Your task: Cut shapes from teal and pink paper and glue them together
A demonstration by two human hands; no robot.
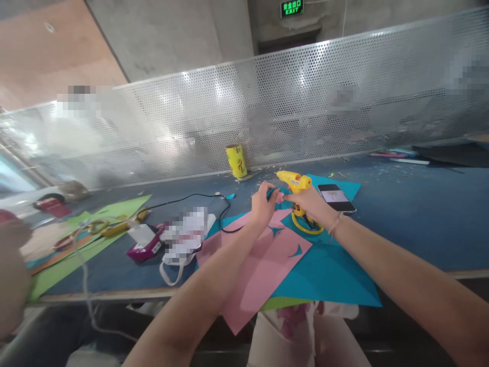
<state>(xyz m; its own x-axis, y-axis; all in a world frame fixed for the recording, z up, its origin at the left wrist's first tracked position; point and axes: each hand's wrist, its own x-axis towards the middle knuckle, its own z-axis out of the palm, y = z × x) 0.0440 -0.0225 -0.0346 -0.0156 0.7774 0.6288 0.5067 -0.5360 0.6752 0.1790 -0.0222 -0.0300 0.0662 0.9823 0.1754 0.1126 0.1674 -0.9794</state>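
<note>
Near the middle of the table, my left hand [263,204] pinches a small pink paper piece [280,197] between its fingertips. My right hand [315,204] is closed around the handle of a yellow glue gun [293,179], whose nozzle points left. One right fingertip reaches the pink piece. Under my hands lie a pink paper sheet [263,260] with cut-out holes and a larger blue sheet [328,275]. Below the glue gun handle sits a yellow ring-shaped thing [307,230]; its kind is unclear.
A phone [336,198] lies right of my hands. A yellow can [237,160] stands by the perforated metal screen [198,117]. To the left are a purple power strip [147,248], a white strapped item [187,237], a black cord [191,196] and green paper [53,278]. Pens [408,160] lie far right.
</note>
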